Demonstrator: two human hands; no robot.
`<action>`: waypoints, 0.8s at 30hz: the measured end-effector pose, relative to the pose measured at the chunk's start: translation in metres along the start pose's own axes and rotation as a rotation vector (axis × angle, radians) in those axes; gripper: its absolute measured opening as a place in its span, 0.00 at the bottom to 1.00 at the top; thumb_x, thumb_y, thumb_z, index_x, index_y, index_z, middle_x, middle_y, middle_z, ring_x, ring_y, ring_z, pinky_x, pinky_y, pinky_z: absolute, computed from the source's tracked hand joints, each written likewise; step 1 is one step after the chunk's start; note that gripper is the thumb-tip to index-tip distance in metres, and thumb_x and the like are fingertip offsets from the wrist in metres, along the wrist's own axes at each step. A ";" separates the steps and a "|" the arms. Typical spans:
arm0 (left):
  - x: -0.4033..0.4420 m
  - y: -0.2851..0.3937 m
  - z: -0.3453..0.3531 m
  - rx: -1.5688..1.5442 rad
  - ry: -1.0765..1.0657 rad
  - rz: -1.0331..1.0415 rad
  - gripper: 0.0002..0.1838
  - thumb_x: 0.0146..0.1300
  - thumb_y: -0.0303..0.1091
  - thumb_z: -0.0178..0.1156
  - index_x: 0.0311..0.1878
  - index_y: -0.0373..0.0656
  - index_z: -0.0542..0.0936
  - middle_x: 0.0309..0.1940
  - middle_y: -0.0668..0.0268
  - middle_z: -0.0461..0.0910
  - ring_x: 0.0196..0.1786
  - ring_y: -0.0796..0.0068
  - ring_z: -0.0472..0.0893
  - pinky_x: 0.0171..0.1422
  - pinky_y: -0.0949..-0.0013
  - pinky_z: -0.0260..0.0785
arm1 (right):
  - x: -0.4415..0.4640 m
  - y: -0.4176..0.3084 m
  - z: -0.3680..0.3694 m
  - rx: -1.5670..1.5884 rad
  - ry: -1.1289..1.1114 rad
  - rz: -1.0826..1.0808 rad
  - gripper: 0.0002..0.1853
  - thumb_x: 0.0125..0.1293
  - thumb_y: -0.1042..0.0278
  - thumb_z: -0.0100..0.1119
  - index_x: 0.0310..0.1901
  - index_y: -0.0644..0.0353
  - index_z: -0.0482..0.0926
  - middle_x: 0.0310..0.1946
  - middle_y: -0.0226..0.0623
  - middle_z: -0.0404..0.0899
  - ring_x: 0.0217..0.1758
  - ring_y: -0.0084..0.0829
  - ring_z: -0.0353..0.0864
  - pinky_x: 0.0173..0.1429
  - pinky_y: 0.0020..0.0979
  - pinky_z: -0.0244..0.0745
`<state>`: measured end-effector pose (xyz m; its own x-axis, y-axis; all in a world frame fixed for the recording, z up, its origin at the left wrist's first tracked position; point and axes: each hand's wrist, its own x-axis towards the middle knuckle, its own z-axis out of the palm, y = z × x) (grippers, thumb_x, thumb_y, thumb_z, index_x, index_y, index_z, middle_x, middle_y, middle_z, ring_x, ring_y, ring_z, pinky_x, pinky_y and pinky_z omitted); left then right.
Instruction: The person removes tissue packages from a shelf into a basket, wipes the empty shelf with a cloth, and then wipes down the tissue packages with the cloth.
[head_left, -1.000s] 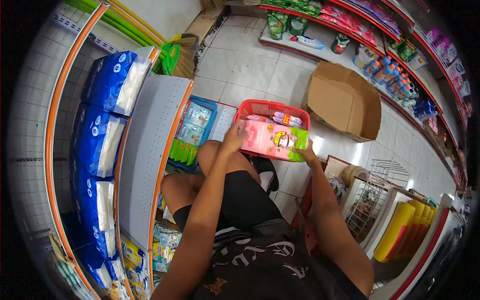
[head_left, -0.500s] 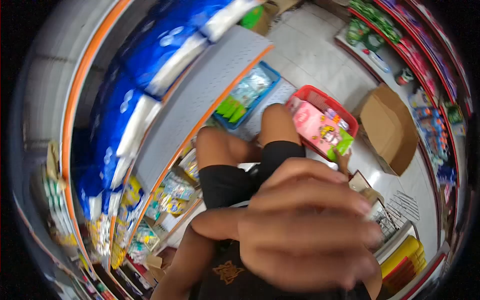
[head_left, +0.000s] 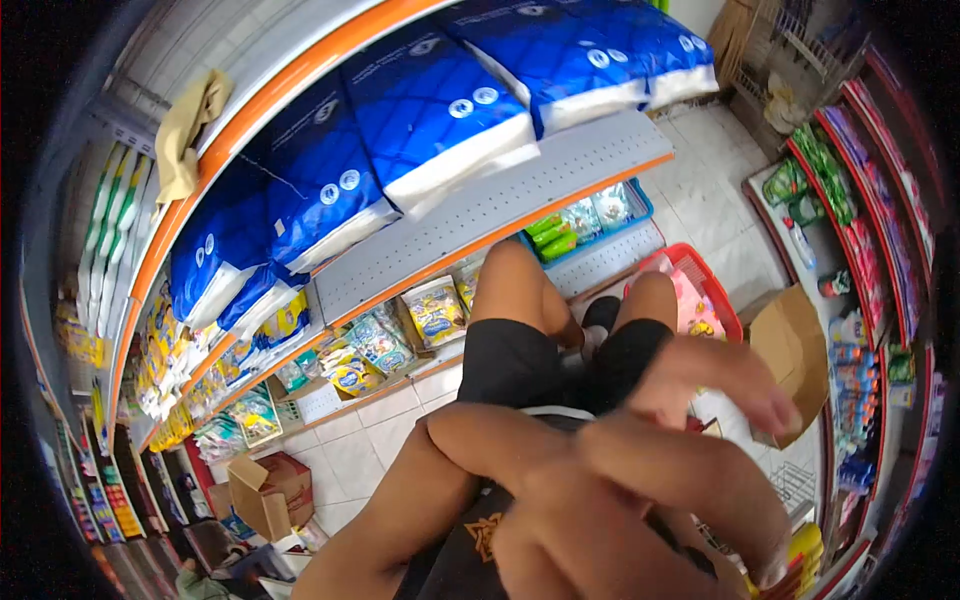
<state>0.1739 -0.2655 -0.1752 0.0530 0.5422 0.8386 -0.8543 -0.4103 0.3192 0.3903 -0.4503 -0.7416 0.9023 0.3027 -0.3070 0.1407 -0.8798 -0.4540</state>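
Note:
My left hand (head_left: pixel 650 490) is raised very close to the camera, its fingers loosely bent and apart, pointing right and down. Nothing shows in it. Just beyond, my right hand (head_left: pixel 715 380) is blurred, partly hidden by the left one; its fingertips point right, and whether it holds anything is unclear. Past my knee, nearest the right hand, stands a red plastic basket (head_left: pixel 735 322) with a pink printed pack (head_left: pixel 695 305) inside. An open cardboard box (head_left: pixel 795 350) sits right of the basket.
Large blue-and-white packs (head_left: pixel 430 110) line the shelf (head_left: pixel 560 165) ahead. Below it a blue basket (head_left: pixel 648 200) holds green and clear packs. Yellow packs (head_left: pixel 435 308) fill lower boxes. A brown carton (head_left: pixel 265 495) stands at left. Stocked red-edged shelves (head_left: pixel 850 215) rise at right.
My view has turned, so the shelves and basket sit differently. The left hand's fingers have bent downward. My right hand has come away from the green pack at the red basket, nearer to me.

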 end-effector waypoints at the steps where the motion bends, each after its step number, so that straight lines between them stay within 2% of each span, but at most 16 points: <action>1: -0.003 0.006 0.000 -0.024 0.028 0.001 0.06 0.63 0.39 0.58 0.42 0.53 0.78 0.42 0.66 0.78 0.40 0.68 0.79 0.51 0.61 0.63 | 0.001 -0.006 0.001 0.009 -0.040 -0.013 0.48 0.45 0.41 0.70 0.57 0.77 0.66 0.58 0.60 0.67 0.63 0.52 0.66 0.66 0.42 0.60; 7: -0.007 0.034 -0.008 -0.104 0.163 -0.043 0.05 0.68 0.41 0.54 0.43 0.58 0.78 0.41 0.70 0.77 0.39 0.71 0.78 0.52 0.61 0.59 | 0.003 -0.030 -0.002 0.032 -0.126 -0.074 0.45 0.46 0.45 0.69 0.57 0.75 0.67 0.57 0.58 0.68 0.60 0.50 0.67 0.65 0.41 0.61; 9: -0.010 0.043 -0.008 -0.109 0.212 -0.050 0.04 0.66 0.41 0.56 0.43 0.60 0.78 0.41 0.72 0.76 0.37 0.72 0.77 0.51 0.61 0.60 | 0.004 -0.034 -0.003 0.029 -0.145 -0.080 0.44 0.46 0.47 0.69 0.57 0.75 0.67 0.56 0.58 0.68 0.60 0.50 0.67 0.64 0.40 0.62; 13: -0.006 0.046 0.004 0.076 0.308 -0.099 0.11 0.68 0.42 0.54 0.52 0.67 0.78 0.44 0.73 0.76 0.41 0.71 0.77 0.49 0.62 0.60 | 0.009 -0.042 -0.006 0.026 -0.164 -0.098 0.41 0.47 0.49 0.68 0.56 0.74 0.67 0.55 0.57 0.69 0.58 0.49 0.68 0.63 0.39 0.63; 16: -0.006 0.041 -0.003 0.102 0.304 -0.084 0.16 0.68 0.42 0.54 0.56 0.73 0.77 0.47 0.73 0.75 0.44 0.70 0.76 0.48 0.63 0.61 | 0.015 -0.042 -0.005 0.018 -0.186 -0.118 0.39 0.48 0.51 0.67 0.56 0.73 0.68 0.54 0.56 0.70 0.57 0.48 0.69 0.62 0.39 0.63; 20: -0.002 0.036 -0.025 0.109 0.158 -0.029 0.12 0.66 0.41 0.57 0.50 0.72 0.80 0.46 0.77 0.75 0.46 0.71 0.75 0.49 0.62 0.60 | 0.020 -0.043 -0.006 0.012 -0.197 -0.143 0.37 0.49 0.54 0.67 0.56 0.72 0.68 0.53 0.54 0.71 0.56 0.47 0.70 0.61 0.38 0.64; 24: 0.012 0.035 -0.042 0.186 0.032 0.008 0.03 0.63 0.40 0.60 0.35 0.66 0.79 0.43 0.79 0.75 0.46 0.71 0.75 0.50 0.62 0.59 | 0.015 -0.048 -0.012 -0.001 -0.217 -0.158 0.35 0.50 0.57 0.66 0.55 0.72 0.69 0.52 0.53 0.72 0.55 0.46 0.71 0.60 0.37 0.65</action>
<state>0.1234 -0.2426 -0.1723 0.0279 0.5603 0.8278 -0.7443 -0.5411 0.3914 0.4026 -0.4081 -0.7143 0.7606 0.5076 -0.4047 0.2735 -0.8160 -0.5093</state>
